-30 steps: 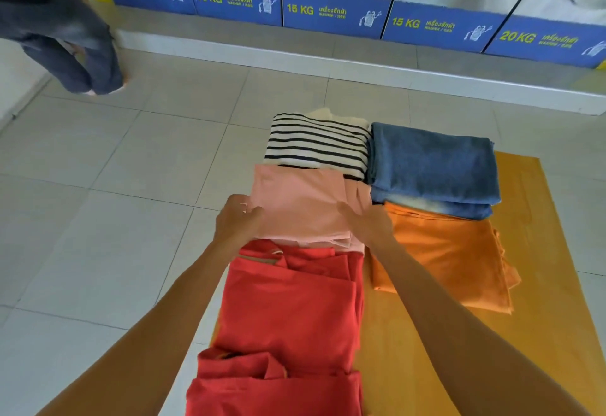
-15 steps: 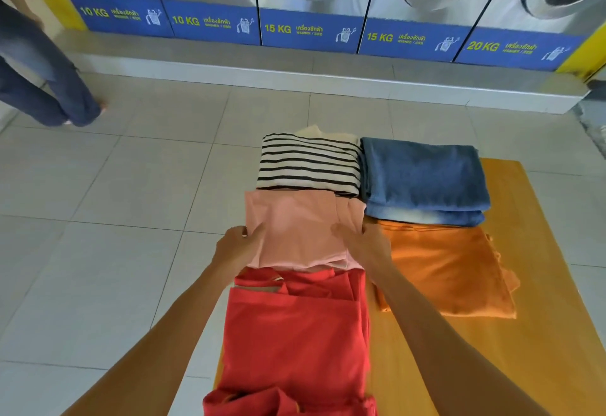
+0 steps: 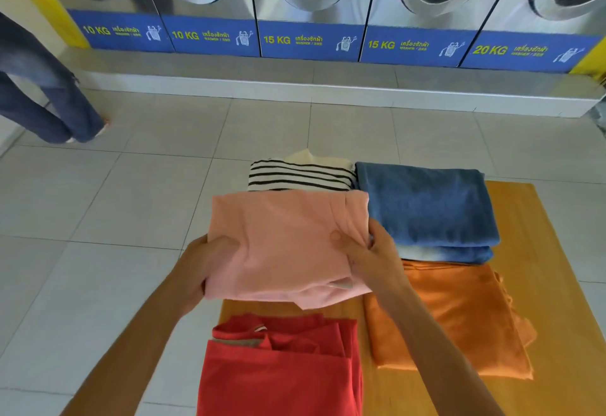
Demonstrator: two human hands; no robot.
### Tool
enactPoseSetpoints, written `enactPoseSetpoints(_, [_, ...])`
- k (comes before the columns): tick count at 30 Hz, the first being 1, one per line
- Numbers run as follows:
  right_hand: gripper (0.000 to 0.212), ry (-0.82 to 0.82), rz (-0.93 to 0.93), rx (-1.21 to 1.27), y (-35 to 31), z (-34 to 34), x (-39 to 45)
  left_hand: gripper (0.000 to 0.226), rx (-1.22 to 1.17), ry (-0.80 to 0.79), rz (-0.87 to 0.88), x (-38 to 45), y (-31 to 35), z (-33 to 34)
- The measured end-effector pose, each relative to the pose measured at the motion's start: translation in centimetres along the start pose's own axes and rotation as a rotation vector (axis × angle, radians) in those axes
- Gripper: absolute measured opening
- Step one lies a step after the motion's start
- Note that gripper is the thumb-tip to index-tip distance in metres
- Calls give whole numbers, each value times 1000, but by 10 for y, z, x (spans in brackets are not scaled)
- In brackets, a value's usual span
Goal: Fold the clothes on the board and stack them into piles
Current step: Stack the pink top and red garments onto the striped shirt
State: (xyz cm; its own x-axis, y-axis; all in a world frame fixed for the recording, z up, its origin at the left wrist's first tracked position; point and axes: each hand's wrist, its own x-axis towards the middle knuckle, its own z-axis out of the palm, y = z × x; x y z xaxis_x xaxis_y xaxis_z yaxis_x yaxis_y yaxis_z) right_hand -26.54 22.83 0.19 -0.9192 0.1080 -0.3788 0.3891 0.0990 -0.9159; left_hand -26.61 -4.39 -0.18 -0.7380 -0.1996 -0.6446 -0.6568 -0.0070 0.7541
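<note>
**Pink garment held up over the board**

You have the folded pink garment (image 3: pixel 285 245) gripped at both sides, lifted above the wooden board (image 3: pixel 557 284). Your left hand (image 3: pixel 200 268) curls round its left edge, thumb on top; your right hand (image 3: pixel 370 251) pinches the right edge, thumb pressed on the cloth. Behind it lies the striped top (image 3: pixel 295 176), beside it the folded jeans (image 3: pixel 426 206), below those the orange cloth (image 3: pixel 459 317), nearest you the red garment (image 3: pixel 278 373).

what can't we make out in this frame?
Head view only:
- Striped garment: near part hidden behind the pink garment.
- Left hand and right hand fingers: under the pink garment, only thumbs show.
- Red garment: cut off by the bottom edge.
- Small print beside the KG labels: blurred.
</note>
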Motion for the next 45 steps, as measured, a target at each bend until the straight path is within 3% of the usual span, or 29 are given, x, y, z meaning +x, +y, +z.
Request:
enactPoseSetpoints(4, [29, 2, -46, 19, -31, -4, 37, 44, 31, -61, 173, 13, 51, 1])
enactPoseSetpoints(10, [44, 78, -9, -89, -45, 2, 123, 44, 98, 118, 255, 78, 92, 32])
enactPoseSetpoints(15, [33, 187, 52, -287, -5, 3, 149, 46, 240, 230, 146, 129, 66, 59])
enactPoseSetpoints(24, [31, 224, 35, -331, -3, 9, 147, 46, 149, 226, 112, 132, 50, 38])
enactPoseSetpoints(29, [22, 231, -18, -325, -3, 7, 96, 43, -30, 156, 59, 75, 12, 8])
enactPoseSetpoints(32, [30, 303, -44, -304, 23, 3, 27, 34, 10, 159, 21, 25, -35, -13])
enactPoseSetpoints(35, [23, 320, 87, -332, 62, -2, -46, 25, 106, 254, -5, -23, -94, -33])
enactPoseSetpoints(39, [40, 256, 293, -311, 106, 0, -119, 44, 310, 319, -78, -73, -156, -52])
enactPoseSetpoints(42, [49, 197, 328, -344, 116, 10, -144, 65, 340, 197, -125, -90, -179, -43])
enactPoseSetpoints(45, [66, 122, 302, -384, 120, 22, -149, 65, 469, 208, -31, -96, -183, -31])
